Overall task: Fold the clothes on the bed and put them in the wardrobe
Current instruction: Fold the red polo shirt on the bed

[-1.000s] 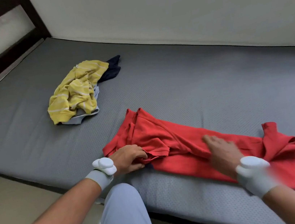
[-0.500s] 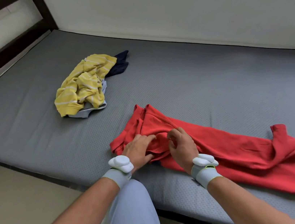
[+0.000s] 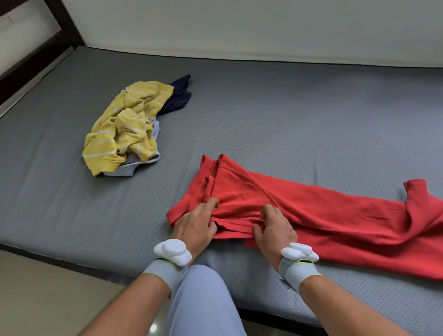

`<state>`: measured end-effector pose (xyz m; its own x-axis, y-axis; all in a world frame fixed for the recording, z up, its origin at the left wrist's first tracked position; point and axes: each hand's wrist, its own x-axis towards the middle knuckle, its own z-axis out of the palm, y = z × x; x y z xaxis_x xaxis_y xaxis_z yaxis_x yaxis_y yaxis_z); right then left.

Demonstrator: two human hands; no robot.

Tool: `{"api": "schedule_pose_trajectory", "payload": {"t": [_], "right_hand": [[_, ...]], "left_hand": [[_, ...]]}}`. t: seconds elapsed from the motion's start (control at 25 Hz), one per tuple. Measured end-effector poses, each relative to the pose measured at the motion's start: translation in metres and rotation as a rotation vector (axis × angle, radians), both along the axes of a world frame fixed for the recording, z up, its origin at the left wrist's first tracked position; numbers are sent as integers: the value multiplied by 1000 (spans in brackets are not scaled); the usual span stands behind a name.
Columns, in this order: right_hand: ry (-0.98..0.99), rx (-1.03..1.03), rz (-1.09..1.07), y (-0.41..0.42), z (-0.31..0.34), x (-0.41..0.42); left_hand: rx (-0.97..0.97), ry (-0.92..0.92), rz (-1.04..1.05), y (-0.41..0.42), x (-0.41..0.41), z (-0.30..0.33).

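Grey bed (image 3: 319, 102), near edge: red shirt (image 3: 336, 225), long axis running rightward from both hands. Left hand (image 3: 197, 224) and right hand (image 3: 272, 224) each pinch its left-end hem. Yellow pile (image 3: 123, 127) lies apart, behind.

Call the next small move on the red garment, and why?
Probably carry the gripped end across toward the far end. Both the left hand and right hand pinch the red garment at its near-left end, while the rest lies long and rumpled across the mattress.
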<state>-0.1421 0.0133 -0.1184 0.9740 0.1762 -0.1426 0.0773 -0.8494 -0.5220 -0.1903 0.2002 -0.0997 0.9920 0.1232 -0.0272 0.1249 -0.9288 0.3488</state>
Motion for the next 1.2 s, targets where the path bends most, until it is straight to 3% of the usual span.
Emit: {"api": "schedule_pose_trajectory", "payload": {"t": [0.16, 0.32, 0.48, 0.6, 0.72, 0.88, 1.04, 1.2], "right_hand": [[60, -82, 157, -6, -8, -1], [-35, 6, 357, -9, -11, 1], [-125, 78, 468, -21, -12, -1], [-144, -3, 524, -22, -14, 5], [-230, 121, 342, -22, -13, 8], [-27, 436, -94, -16, 7, 35], [60, 382, -355, -4, 1, 70], [99, 367, -328, -10, -1, 66]], "left_hand": [[-28, -48, -29, 2, 4, 0], [-86, 62, 64, 9, -6, -7], [-325, 38, 113, 17, -8, -8], [-455, 32, 136, 18, -6, 0], [-533, 45, 197, 20, 8, 16], [-590, 200, 94, 37, 69, 34], [-302, 77, 182, 7, 106, 21], [-83, 99, 200, 4, 92, -18]]}}
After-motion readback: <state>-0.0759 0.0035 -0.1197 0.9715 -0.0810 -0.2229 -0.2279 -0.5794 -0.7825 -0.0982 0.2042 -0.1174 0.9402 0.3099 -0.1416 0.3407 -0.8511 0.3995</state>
